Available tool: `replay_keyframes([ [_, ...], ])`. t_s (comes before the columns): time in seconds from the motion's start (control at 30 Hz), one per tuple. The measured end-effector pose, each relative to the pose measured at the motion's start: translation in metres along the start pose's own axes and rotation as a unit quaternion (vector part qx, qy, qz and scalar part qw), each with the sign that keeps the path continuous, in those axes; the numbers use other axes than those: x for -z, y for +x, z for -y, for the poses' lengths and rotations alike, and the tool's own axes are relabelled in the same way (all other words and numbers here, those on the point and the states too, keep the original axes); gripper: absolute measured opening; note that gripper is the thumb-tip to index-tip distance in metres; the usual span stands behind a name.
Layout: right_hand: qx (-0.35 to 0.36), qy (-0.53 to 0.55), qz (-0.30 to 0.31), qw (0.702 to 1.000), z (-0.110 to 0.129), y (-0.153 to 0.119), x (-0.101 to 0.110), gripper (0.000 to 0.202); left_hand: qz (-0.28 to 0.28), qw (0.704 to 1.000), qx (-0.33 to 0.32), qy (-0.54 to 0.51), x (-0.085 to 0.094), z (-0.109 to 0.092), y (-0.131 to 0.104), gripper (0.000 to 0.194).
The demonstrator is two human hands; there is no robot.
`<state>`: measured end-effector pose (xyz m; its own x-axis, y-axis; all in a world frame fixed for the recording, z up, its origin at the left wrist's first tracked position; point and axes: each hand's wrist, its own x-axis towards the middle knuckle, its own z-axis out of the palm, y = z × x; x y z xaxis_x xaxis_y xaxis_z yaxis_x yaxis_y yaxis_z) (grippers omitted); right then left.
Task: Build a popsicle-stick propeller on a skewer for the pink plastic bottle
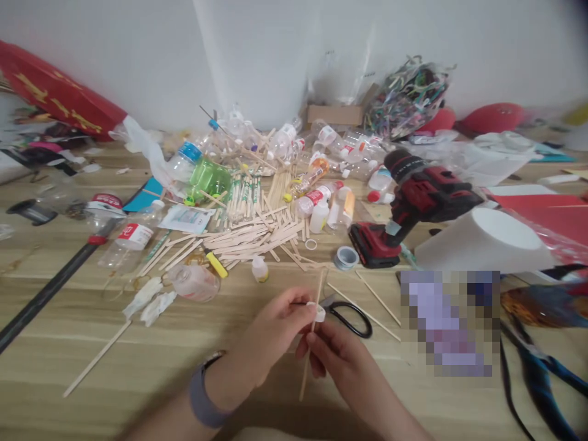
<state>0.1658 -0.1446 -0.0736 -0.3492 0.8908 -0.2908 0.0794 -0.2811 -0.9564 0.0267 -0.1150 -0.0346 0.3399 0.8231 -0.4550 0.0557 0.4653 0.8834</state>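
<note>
Both grips meet low at centre of the head view. Left hand (275, 334) pinches a small white cap (316, 312) between thumb and fingertips; right hand (337, 358) closes on a thin stick (312, 334) that runs through or just behind the cap, I cannot tell which. Stick stands near upright, lower end past the right fingers. Holding cap and stick close together above the tabletop (138, 355) keeps both steady and in plain sight.

Scissors (351, 315) lie just behind the hands, within easy reach. Farther back: a heap of flat sticks (257, 236), many bottles (133, 239) on their sides, a red drill (413, 202) standing on its base, a tape roll (346, 257).

Writing: gold characters on a red banner (59, 95) at far left, not legible. Bottle labels red and white, text too small to read. One patch at right is pixelated.
</note>
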Motion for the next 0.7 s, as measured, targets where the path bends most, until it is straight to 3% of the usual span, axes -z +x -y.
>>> replay_keyframes([
  [0.17, -0.015, -0.006, -0.019, 1.000, 0.011, 0.018, 0.016, 0.046, -0.053, 0.998, -0.029, 0.012, 0.012, 0.021, -0.007, 0.039],
  [0.27, -0.020, 0.021, -0.029, 0.999, 0.017, 0.028, 0.015, 0.051, -0.010, 0.995, -0.053, 0.080, 0.016, 0.033, -0.013, 0.033],
  [0.4, -0.030, 0.058, -0.045, 0.997, 0.021, 0.038, 0.007, 0.054, 0.032, 0.979, -0.013, 0.199, 0.014, 0.037, -0.020, 0.032],
  [0.6, -0.057, 0.147, -0.131, 0.979, 0.023, 0.050, 0.018, 0.052, 0.063, 0.979, -0.003, 0.194, 0.016, 0.044, -0.025, 0.025],
  [0.7, -0.046, 0.165, -0.142, 0.975, 0.028, 0.063, 0.027, 0.050, 0.077, 0.972, 0.002, 0.223, 0.020, 0.046, -0.030, 0.027],
])
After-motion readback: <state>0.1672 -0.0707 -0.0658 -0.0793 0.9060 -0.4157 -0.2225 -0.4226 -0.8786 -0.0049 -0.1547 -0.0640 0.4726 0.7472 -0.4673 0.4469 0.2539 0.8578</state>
